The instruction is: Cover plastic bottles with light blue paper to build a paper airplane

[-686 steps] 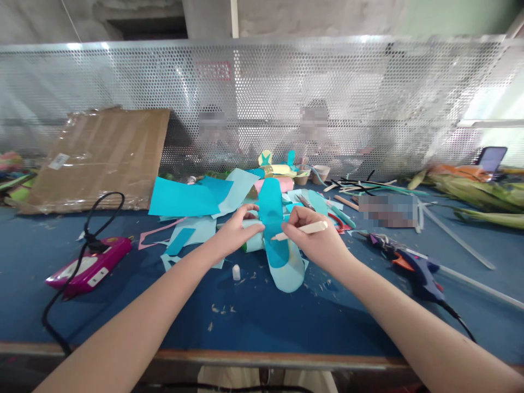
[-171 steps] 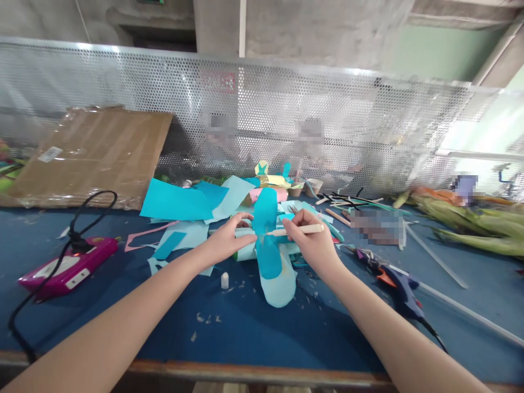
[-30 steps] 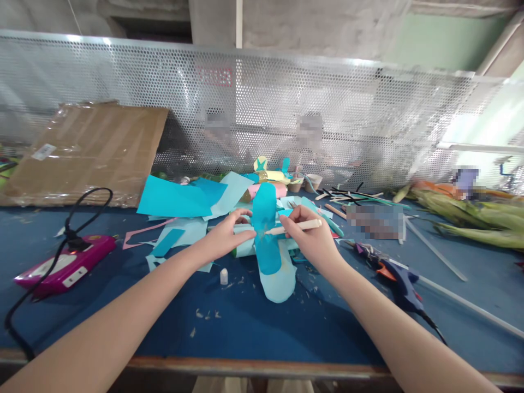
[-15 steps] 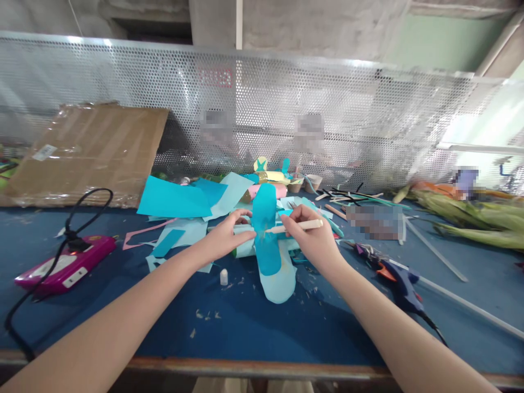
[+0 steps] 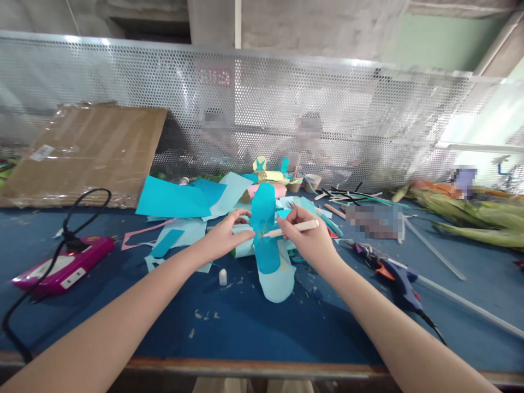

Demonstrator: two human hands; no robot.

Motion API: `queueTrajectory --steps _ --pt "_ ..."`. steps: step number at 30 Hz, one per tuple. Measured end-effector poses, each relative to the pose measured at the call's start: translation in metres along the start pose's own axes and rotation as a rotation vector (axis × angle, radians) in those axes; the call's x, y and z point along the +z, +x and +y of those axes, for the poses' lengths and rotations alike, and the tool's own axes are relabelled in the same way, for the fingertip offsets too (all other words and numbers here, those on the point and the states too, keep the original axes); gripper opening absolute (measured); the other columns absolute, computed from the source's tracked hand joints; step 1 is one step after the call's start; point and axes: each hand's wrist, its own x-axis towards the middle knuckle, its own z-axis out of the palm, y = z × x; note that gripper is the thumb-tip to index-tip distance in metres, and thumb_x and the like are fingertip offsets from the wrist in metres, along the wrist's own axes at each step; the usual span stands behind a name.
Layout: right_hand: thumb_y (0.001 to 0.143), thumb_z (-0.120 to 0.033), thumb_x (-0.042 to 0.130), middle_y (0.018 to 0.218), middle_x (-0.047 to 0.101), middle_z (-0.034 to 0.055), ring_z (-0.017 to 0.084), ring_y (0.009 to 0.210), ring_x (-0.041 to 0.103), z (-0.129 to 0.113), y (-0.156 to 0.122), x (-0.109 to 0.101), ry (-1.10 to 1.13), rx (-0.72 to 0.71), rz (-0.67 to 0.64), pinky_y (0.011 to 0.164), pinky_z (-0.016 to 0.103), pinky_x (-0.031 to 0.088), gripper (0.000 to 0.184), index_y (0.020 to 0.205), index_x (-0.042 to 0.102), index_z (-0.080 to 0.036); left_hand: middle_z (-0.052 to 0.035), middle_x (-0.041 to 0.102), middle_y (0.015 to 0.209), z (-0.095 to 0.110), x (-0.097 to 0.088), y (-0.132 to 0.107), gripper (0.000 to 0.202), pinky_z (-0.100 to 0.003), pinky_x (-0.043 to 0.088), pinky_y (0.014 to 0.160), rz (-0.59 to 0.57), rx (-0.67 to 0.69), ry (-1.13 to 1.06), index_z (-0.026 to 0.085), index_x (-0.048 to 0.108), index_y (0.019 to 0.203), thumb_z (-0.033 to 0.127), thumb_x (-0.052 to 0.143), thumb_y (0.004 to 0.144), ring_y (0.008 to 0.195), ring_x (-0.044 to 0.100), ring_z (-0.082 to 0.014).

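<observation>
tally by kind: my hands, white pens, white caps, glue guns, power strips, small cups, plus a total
Left hand and right hand: 2
White pen: 1
White cap: 1
Glue gun: 1
Power strip: 1
Small cups: 2
Total: 8

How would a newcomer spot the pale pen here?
On the blue table, look to the middle for the bright-blue paper strip with rounded ends. Just right of it is the right hand, with the pale pen in its grip. Long and slim, its tip pointing left at the strip, it differs from the short white piece on the table.
</observation>
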Motion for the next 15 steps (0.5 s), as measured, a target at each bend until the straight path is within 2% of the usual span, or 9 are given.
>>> queueTrajectory --steps 4,10,15 --pt "0.081 -0.039 0.059 0.056 0.051 -0.0039 0.011 0.053 0.041 0.0013 0.0002 0.0004 0.007 -0.018 0.039 0.051 0.026 0.031 0.028 0.063 0.046 -0.022 -0.0130 0.048 0.138 0.0017 0.0001 -0.0002 0.056 -0.040 0.045 0.093 -0.005 -0.007 0.009 0.024 0.041 0.130 0.050 0.054 0.082 0.129 0.046 -0.0321" --pt "0.079 -0.039 0.058 0.053 0.050 -0.0040 0.011 0.051 0.040 0.0001 0.0000 0.0003 0.001 0.007 0.019 0.050 0.026 0.031 0.029 0.059 0.044 -0.022 -0.0138 0.047 0.139 0.0044 0.0004 -0.0002 0.056 -0.042 0.043 0.096 -0.007 -0.024 -0.008 0.023 0.041 0.130 0.047 0.054 0.081 0.131 0.043 -0.0320" --pt "0.078 -0.039 0.058 0.054 0.049 -0.0034 0.012 0.054 0.042 0.0011 0.0014 -0.0013 -0.014 0.000 0.046 0.052 0.027 0.032 0.030 0.058 0.043 -0.023 -0.0134 0.047 0.139 0.0011 0.0000 0.0005 0.059 -0.043 0.044 0.094 -0.017 -0.031 0.001 0.024 0.039 0.133 0.049 0.055 0.082 0.128 0.046 -0.0325"
